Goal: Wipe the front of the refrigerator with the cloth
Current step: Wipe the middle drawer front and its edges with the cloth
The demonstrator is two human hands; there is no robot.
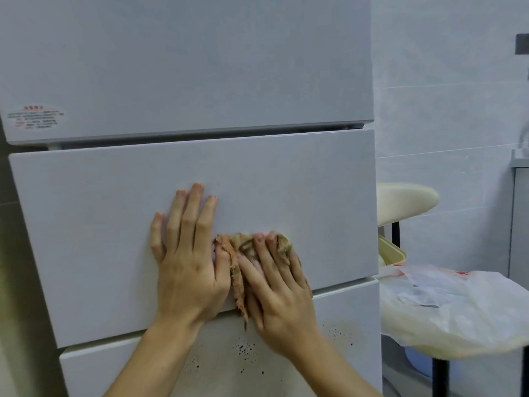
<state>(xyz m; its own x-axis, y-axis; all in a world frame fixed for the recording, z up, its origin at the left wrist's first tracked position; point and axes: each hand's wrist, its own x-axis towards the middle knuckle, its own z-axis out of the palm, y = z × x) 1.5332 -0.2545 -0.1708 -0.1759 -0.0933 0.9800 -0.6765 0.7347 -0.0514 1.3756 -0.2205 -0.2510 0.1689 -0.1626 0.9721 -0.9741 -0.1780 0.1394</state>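
Observation:
The white refrigerator [114, 196] fills the view, with an upper door, a middle drawer front and a lower door. My left hand [186, 262] lies flat on the middle drawer front, fingers straight and spread. Just to its right, my right hand [274, 285] presses a crumpled brownish-green cloth [237, 267] against the same panel, fingers stretched over it. Part of the cloth hangs down between my two hands. Dark specks [243, 349] mark the lower door below my hands.
A sticker [35, 117] with red print sits on the upper door's left edge. To the right of the fridge stand a cream stool [406, 199] and a second seat covered by a plastic bag [458, 308]. A tiled wall [443, 110] lies behind them.

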